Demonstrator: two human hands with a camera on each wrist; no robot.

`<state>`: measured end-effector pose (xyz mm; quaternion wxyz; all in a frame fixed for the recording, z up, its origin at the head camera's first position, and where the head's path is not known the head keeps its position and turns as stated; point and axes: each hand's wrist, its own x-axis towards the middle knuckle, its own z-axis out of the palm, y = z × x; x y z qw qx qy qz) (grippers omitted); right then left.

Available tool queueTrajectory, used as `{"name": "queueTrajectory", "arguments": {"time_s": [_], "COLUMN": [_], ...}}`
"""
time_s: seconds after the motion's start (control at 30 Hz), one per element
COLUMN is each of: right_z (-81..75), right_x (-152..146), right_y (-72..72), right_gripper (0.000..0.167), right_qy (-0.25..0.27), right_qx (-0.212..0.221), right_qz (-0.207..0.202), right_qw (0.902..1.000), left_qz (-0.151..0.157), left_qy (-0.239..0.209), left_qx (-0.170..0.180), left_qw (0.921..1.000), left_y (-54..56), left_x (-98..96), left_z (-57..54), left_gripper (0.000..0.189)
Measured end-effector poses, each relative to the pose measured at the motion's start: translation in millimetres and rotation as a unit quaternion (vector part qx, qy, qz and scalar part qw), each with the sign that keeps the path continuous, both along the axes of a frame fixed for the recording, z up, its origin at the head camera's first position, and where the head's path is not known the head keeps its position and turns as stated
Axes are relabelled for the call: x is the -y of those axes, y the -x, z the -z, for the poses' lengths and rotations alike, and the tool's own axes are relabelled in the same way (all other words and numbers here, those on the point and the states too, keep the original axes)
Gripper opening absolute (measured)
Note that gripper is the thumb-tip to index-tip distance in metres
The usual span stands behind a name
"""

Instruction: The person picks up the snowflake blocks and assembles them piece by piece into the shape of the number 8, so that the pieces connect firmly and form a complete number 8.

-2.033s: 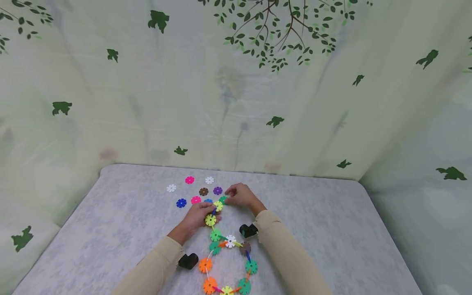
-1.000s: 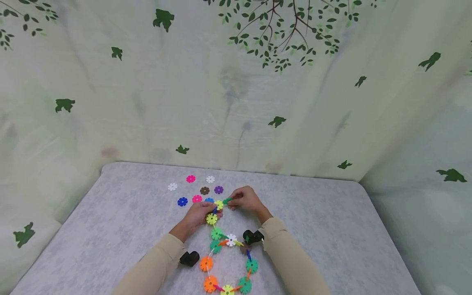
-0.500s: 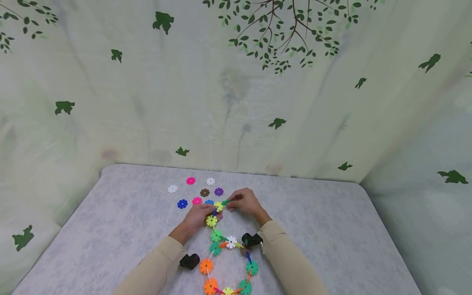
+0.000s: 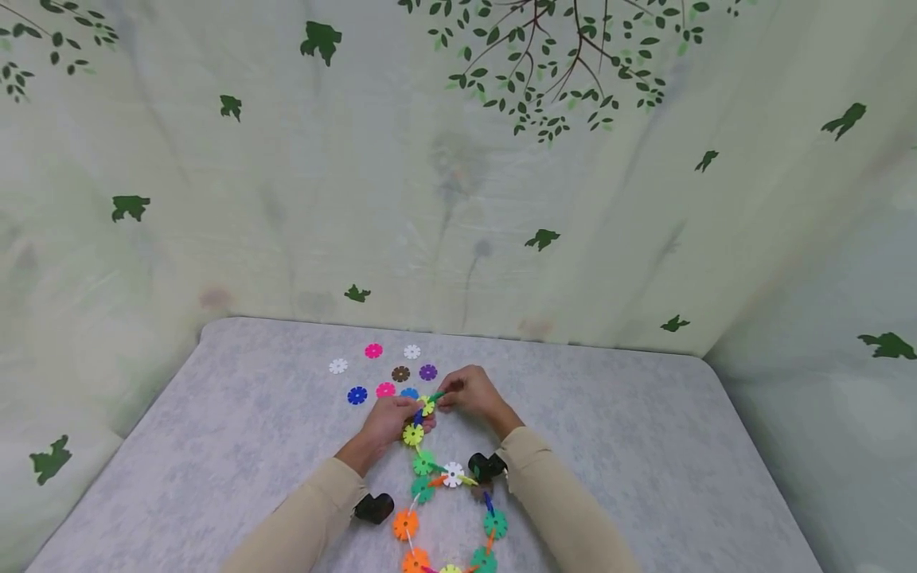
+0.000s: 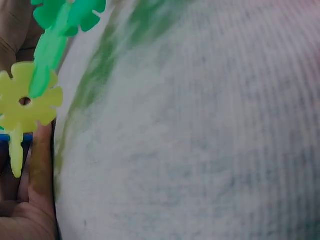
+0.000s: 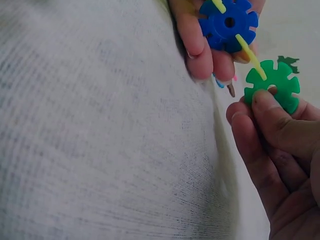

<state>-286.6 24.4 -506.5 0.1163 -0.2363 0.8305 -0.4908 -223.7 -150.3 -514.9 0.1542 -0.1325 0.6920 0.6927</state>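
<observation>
Left of the middle of the table's (image 4: pixel 236 430) far edge lie loose discs (image 4: pixel 400 373). Next, the left hand (image 4: pixel 384 422) grips the blue disc (image 6: pixel 218 30) near the far end of the chain (image 4: pixel 423 463), which runs away from that edge into a loop. Farther right, the right hand (image 4: pixel 469 390) pinches the green disc (image 6: pixel 282 82) where it meets the yellow disc (image 4: pixel 428 407).

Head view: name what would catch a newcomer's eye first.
Likely the chain of bright notched discs, looped at bottom centre with a tail running upward. The left hand grips it; the right hand pinches a green disc at its far end. Beyond the left hand, loose discs dot the table.
</observation>
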Motion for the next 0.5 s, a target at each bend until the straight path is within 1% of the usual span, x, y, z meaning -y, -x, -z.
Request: {"name": "queueTrajectory", "arguments": {"time_s": [0.07,0.13,0.3,0.43,0.5], "right_z": [-1.0,-2.1,-3.6,-5.7,-7.7], "right_x": [-0.3,-1.6,-5.3,-2.7,0.4], "right_y": [1.2,2.5,6.8,10.1,12.2], "right_gripper": [0.004,0.004,0.004,0.004,0.005], "right_qy": [-0.017,-0.026,-0.026,-0.027,-0.035], "right_qx": [-0.011,-0.011,0.002,0.003,0.000], "right_qz": [-0.004,-0.003,-0.007,-0.030,-0.051], "right_qw": [0.9998,0.9996,0.9996,0.9992,0.9981], "left_qz": [-0.001,0.000,0.024,0.045,0.059], "left_qy": [0.009,0.009,0.002,0.020,0.032], "left_qx": [-0.002,-0.001,0.003,0.012,0.013], "left_qw": [1.0000,1.0000,0.9997,0.9987,0.9976], "left_y": [0.4,1.0,0.6,0.2,0.9], "left_x": [-1.3,-2.3,-0.1,6.6,9.7], "left_z": [-0.4,-1.1,-3.0,-5.9,-7.5], "left_gripper": [0.028,0.028,0.031,0.034,0.039]}}
